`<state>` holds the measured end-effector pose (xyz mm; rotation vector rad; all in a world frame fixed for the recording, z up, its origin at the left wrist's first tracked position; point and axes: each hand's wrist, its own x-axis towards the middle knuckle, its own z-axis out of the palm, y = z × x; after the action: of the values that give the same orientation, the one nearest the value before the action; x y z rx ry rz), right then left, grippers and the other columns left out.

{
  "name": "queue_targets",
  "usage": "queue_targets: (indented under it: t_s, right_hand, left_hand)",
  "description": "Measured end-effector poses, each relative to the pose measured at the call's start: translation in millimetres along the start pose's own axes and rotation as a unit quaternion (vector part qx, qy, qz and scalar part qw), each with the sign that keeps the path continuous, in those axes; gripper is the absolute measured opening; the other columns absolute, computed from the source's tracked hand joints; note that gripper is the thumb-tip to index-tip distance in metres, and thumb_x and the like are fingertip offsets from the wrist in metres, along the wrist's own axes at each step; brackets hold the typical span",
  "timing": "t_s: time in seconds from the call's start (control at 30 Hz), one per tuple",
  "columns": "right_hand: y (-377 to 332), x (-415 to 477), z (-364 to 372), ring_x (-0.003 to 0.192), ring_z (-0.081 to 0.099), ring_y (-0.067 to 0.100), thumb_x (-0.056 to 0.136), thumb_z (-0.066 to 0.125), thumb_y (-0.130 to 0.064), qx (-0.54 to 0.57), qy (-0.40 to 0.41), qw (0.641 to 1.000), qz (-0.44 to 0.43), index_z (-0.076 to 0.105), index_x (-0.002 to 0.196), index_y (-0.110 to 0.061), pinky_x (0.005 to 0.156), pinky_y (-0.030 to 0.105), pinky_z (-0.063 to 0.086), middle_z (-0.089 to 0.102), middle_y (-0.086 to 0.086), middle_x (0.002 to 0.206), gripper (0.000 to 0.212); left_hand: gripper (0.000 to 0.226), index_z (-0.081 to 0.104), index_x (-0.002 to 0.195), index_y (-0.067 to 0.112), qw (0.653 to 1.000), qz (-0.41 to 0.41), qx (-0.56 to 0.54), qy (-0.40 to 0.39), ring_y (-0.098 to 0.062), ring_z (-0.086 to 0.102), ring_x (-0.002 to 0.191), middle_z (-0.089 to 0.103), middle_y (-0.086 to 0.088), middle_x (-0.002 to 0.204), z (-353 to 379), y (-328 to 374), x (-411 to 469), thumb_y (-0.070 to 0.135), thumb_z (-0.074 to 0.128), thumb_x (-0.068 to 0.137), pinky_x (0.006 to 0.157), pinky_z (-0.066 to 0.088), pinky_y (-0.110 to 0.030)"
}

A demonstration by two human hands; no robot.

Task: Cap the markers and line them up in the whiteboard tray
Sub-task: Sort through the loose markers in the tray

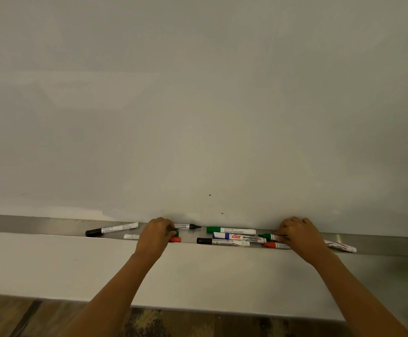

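A metal whiteboard tray (pixel 52 227) runs across the view with several markers in it. My left hand (pixel 155 235) curls over the tray's middle. An uncapped black marker (pixel 188 226) sticks out to the right from behind its fingers, and a green end (pixel 176 233) and a red end (pixel 175 239) show at its fingertips. What it grips is hidden. My right hand (pixel 298 235) pinches an uncapped green marker (pixel 267 236). An uncapped red marker (pixel 273 245) lies just below it. Between my hands lie capped green (pixel 231 230), blue (pixel 238 237) and black (pixel 222 242) markers.
A black-capped marker (pixel 110 229) lies tilted at the tray's left. Beside my left wrist shows a white barrel (pixel 131 236). Another marker (pixel 341 246) lies to the right of my right hand. The whiteboard (pixel 198 105) fills the view above, and wood flooring (pixel 15 317) shows below.
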<state>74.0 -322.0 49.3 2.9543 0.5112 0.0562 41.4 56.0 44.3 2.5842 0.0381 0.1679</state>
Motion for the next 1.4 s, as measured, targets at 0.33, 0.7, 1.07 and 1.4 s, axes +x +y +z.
queue_targets:
  t_s: [0.33, 0.7, 1.07, 1.4]
  right_hand:
    - [-13.4, -3.6, -4.7, 0.083, 0.064, 0.022, 0.080, 0.070, -0.018, 0.170, 0.194, 0.966, 0.010, 0.070, 0.092, -0.017, 0.069, 0.031, 0.046, 0.071, 0.002, 0.090, 0.012]
    - [-53.6, -1.0, -61.0, 0.099, 0.051, -0.013, 0.088, 0.049, -0.039, 0.439, 0.257, 0.861, 0.001, 0.054, 0.108, -0.035, 0.080, 0.000, 0.038, 0.058, -0.018, 0.100, 0.021]
    - [-83.6, 10.7, -110.8, 0.085, 0.054, 0.011, 0.089, 0.047, -0.042, 0.295, 0.352, 0.886, -0.070, 0.061, 0.111, -0.031, 0.072, 0.030, 0.044, 0.067, -0.003, 0.097, 0.029]
    - [-96.6, 13.1, -139.6, 0.081, 0.060, 0.019, 0.090, 0.043, -0.043, 0.257, 0.401, 0.875, -0.089, 0.061, 0.111, -0.024, 0.067, 0.033, 0.050, 0.071, 0.000, 0.096, 0.034]
  left_hand:
    - [0.012, 0.068, 0.094, 0.010, 0.999, -0.005, 0.005, -0.049, -0.021, 0.060, 0.089, 0.066, -0.009, 0.097, 3.1, 8.2, 7.3, 0.011, 0.062, 0.083, 0.074, 0.043, -0.025]
    - [0.013, 0.067, 0.096, 0.005, 0.995, 0.055, -0.085, 0.001, -0.010, 0.053, 0.075, 0.055, -0.004, 0.090, -1.0, 35.5, 9.2, 0.005, 0.062, 0.084, 0.057, 0.041, -0.002]
    - [0.019, 0.073, 0.090, 0.024, 0.839, -0.008, -0.544, -0.001, 0.006, 0.066, 0.087, 0.075, 0.014, 0.087, -65.3, 110.4, 8.3, 0.011, 0.070, 0.077, 0.069, 0.045, 0.003]
    - [0.016, 0.074, 0.087, 0.025, 0.838, 0.039, -0.545, 0.006, -0.001, 0.068, 0.079, 0.076, 0.012, 0.079, -84.5, 132.2, 1.5, 0.012, 0.068, 0.078, 0.072, 0.050, -0.005]
